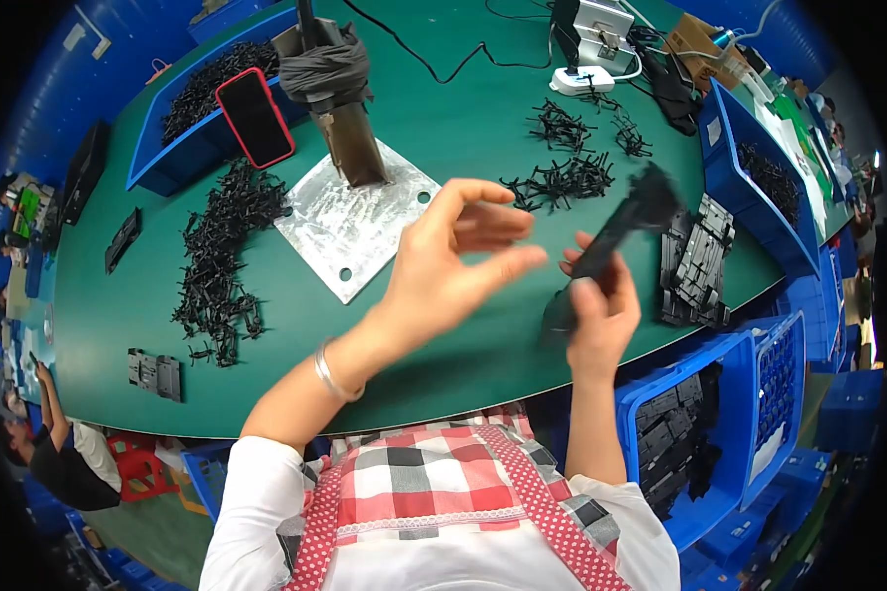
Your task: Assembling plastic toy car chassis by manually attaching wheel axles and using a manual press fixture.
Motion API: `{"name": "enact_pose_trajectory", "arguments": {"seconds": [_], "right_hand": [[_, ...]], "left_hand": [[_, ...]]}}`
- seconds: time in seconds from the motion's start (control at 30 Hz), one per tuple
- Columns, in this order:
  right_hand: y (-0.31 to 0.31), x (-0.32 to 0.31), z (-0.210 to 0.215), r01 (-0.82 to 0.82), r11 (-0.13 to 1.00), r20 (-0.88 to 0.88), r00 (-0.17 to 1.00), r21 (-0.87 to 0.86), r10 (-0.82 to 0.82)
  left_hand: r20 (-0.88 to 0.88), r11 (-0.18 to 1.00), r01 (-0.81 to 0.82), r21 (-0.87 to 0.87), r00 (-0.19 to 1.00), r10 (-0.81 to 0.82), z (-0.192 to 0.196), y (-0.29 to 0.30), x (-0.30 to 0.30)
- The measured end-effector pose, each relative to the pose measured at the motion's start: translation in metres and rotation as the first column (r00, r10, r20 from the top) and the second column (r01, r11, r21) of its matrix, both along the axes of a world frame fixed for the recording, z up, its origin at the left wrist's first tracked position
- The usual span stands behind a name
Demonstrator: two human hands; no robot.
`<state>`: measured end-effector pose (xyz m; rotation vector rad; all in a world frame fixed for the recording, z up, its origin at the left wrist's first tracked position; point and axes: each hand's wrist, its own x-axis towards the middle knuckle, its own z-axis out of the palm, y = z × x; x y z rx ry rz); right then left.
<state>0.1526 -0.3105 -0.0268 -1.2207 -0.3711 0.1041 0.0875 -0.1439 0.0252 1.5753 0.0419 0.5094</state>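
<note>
My right hand [604,305] grips a long black plastic part [616,225], held tilted above the right side of the table and smeared by motion. With thumb and fingers apart, my left hand [455,251] hovers beside it, open, and nothing shows in its grasp. Past my left hand are loose piles of small black plastic pieces [567,180]. Right of the held part, several flat black plastic parts [698,264] are stacked near the table's edge.
A metal post on a silver base plate [315,231] stands mid-table, with a red-cased phone [255,118] to its left. A long heap of small black pieces [217,261] lies left. Blue bins [148,163] stand at the back left and right; another blue bin [734,394] holds black parts below the right edge.
</note>
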Motion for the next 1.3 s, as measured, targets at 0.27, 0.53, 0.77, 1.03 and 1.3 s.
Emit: {"name": "enact_pose_trajectory", "arguments": {"seconds": [0.27, 0.53, 0.77, 1.03, 1.3], "right_hand": [[-0.038, 0.027, -0.017, -0.04, 0.816, -0.385, 0.868, 0.577, 0.314], [-0.032, 0.028, -0.018, -0.05, 0.786, -0.422, 0.821, 0.616, 0.384], [-0.026, 0.027, -0.021, -0.045, 0.801, -0.448, 0.809, 0.598, 0.38], [-0.017, 0.021, -0.021, -0.056, 0.799, -0.447, 0.804, 0.599, 0.391], [-0.016, 0.021, -0.025, -0.062, 0.793, -0.445, 0.8, 0.606, 0.403]], "left_hand": [[0.159, 0.551, -0.208, 0.808, 0.978, 0.136, -0.071, 0.027, 0.082], [-0.04, 0.291, 0.068, 0.954, 0.994, -0.1, -0.079, 0.034, 0.099], [0.123, 0.303, -0.099, 0.948, 0.991, -0.06, -0.08, 0.031, 0.093], [0.157, 0.714, -0.22, 0.665, 0.975, 0.154, -0.082, 0.021, 0.099], [-0.668, 0.964, 0.075, 0.254, 0.734, 0.119, -0.08, 0.031, 0.028]]}}
